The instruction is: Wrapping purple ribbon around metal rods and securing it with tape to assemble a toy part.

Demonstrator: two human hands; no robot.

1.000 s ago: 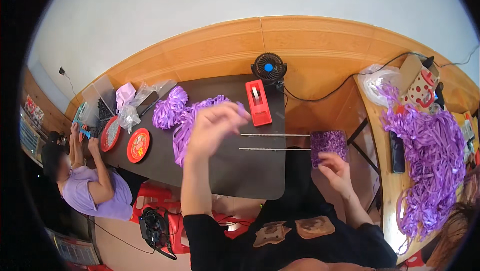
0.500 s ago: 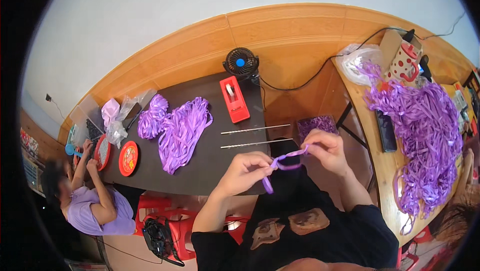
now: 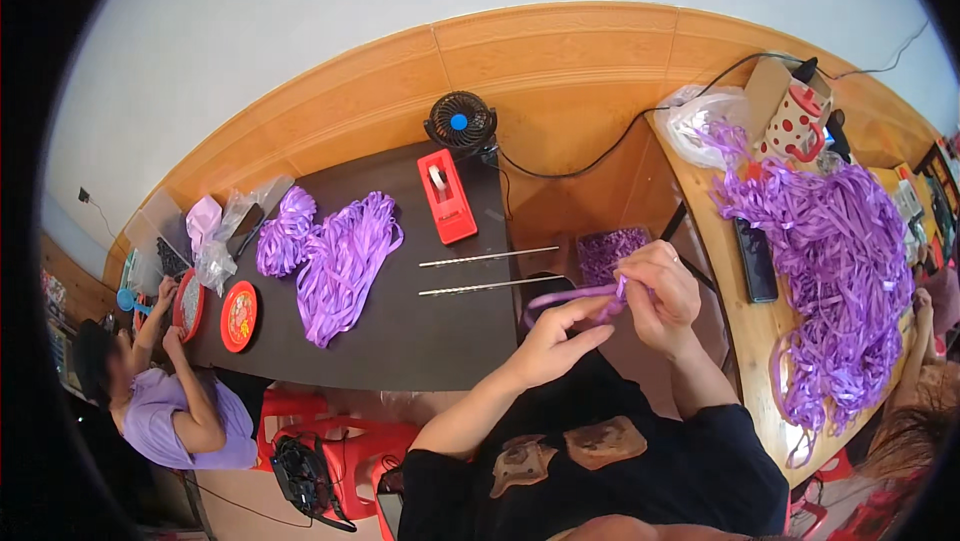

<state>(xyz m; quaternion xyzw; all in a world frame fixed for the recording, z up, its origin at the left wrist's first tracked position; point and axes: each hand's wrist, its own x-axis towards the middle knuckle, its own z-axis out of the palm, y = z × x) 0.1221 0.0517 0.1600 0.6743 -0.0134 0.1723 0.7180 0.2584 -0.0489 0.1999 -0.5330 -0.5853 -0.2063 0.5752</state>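
Note:
A thin purple ribbon (image 3: pixel 568 296) runs between my two hands in front of my black shirt, with a loop hanging out to the left. My left hand (image 3: pixel 556 345) pinches it from the left, thumb and fingers together. Close beside it, my right hand (image 3: pixel 662 293) has its fingers closed on the ribbon's other part, near a small twist or knot whose detail is hidden by the fingers. Two thin metal rods (image 3: pixel 488 287) lie beyond my left hand, reaching past the dark table's right edge. A box of purple shreds or ribbon pieces (image 3: pixel 607 253) stands below, behind my right hand.
On the dark table (image 3: pixel 430 341) are purple ribbon bundles (image 3: pixel 345 266), a red tape dispenser (image 3: pixel 447 197), a small fan (image 3: pixel 460 122) and a red plate (image 3: pixel 239 316). The wooden table (image 3: pixel 745 341) holds a ribbon heap (image 3: pixel 840 271) and phone (image 3: pixel 756 261). A person (image 3: pixel 190 411) sits left.
Both hands have come closer together. My left hand moved right and the ribbon stretched between them is now bunched, its loop swinging left. The whole view has shifted slightly.

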